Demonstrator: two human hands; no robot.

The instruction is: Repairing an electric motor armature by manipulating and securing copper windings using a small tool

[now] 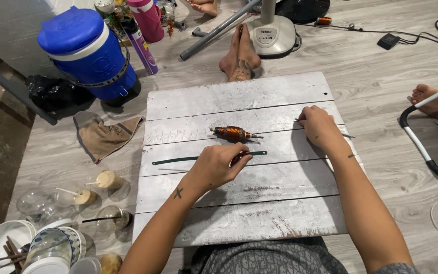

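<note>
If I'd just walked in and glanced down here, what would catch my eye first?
Probably the copper-wound motor part lying in the middle of the whitewashed wooden board, with a long dark green strip just below it. The left hand pinches that strip, while the right hand rests at the board's right edge on a thin tool. At upper left, a big blue water cooler stands on the floor.

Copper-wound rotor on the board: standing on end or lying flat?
Lying flat. The copper-wound rotor rests on its side on the white plank board, shaft horizontal, between the left hand and right hand; neither touches it.
</note>
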